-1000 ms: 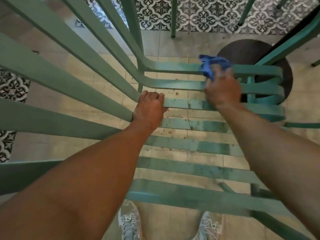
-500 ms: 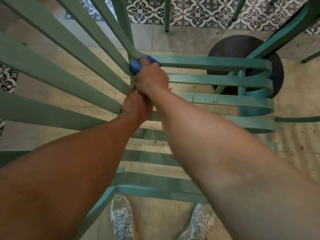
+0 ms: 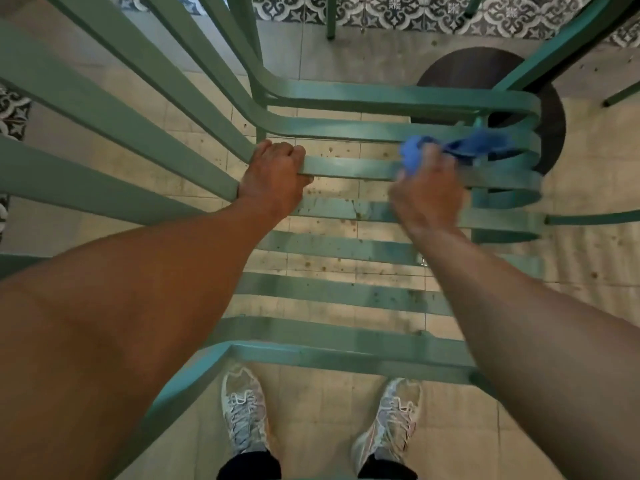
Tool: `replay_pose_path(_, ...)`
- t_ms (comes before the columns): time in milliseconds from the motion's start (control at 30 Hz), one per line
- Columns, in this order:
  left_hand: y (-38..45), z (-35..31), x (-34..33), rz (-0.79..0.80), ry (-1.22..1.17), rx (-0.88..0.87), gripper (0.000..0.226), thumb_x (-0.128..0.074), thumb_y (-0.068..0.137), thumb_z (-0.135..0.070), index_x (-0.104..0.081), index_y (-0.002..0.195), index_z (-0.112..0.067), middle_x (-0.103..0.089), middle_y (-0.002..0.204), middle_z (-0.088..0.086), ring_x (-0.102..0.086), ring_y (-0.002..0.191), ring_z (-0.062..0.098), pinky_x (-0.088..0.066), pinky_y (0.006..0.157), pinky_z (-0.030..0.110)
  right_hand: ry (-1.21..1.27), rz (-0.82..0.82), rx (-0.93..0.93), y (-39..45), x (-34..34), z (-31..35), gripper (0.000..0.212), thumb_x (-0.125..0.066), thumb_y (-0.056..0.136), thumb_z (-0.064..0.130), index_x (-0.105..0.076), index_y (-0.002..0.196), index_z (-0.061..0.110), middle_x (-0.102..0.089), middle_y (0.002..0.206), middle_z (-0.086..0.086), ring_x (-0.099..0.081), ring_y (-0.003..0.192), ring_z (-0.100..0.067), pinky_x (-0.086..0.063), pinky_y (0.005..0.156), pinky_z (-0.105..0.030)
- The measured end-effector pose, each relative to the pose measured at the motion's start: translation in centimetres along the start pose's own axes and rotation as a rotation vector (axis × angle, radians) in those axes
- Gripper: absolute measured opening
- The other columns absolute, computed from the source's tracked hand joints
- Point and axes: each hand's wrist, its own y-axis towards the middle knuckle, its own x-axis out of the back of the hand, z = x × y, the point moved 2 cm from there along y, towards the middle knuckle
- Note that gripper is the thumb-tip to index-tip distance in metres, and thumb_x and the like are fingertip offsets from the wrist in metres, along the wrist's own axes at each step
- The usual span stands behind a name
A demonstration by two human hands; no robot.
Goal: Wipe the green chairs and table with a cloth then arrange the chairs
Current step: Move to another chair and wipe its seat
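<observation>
Gripping green slatted chair (image 3: 346, 244): left hand (image 3: 273, 178); right hand (image 3: 427, 192) clutching blue cloth (image 3: 460, 147).

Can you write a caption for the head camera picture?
Left hand grips a green slatted metal chair while right hand wipes with a blue cloth.

Speckled beige tiled floor (image 3: 329, 403), patterned black-and-white tiles (image 3: 398, 12) along the far edge, green slatted chair (image 3: 346, 247) standing on it, dark round base (image 3: 550, 112) beyond, two pale sneakers (image 3: 244, 410) planted beneath.
</observation>
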Motion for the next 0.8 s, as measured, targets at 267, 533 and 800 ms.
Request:
replay_pose_path(267,0.0,0.1,-0.2,-0.009,0.029,-0.019,0.036,-0.054,0.094,-0.030,-0.059,0.118,-0.003,-0.060,0.115,0.023,-0.049,0.111,0.041,-0.034,0.100,0.044,-0.016,0.135,0.267,-5.4,-1.3,1.5,0.043,-0.047,0.095,0.030,-0.039,0.137,0.021,-0.050,0.119,-0.016,-0.057,0.097,-0.038,-0.043,0.073,-0.040)
replay_pose_path(533,0.1,0.1,0.1,0.025,0.024,-0.011,0.042,-0.053,0.096,-0.037,-0.055,0.124,-0.007,-0.058,0.121,0.019,-0.045,0.117,0.037,-0.030,0.104,0.040,-0.134,-0.047,-0.183,-4.6,4.0,-7.4,0.049,-0.041,0.097,0.031,-0.030,0.138,0.006,-0.051,0.123,-0.028,-0.055,0.104,-0.046,-0.044,0.085,-0.049)
replay_pose_path(800,0.9,0.9,0.7,0.119,0.178,-0.075,0.030,-0.051,0.097,-0.028,-0.056,0.115,-0.004,-0.060,0.111,0.026,-0.054,0.105,0.044,-0.044,0.081,0.044,0.075,0.288,0.274,-10.1,-5.7,9.8,0.038,-0.043,0.096,0.020,-0.034,0.133,0.016,-0.050,0.122,-0.017,-0.060,0.098,-0.038,-0.044,0.076,-0.041)
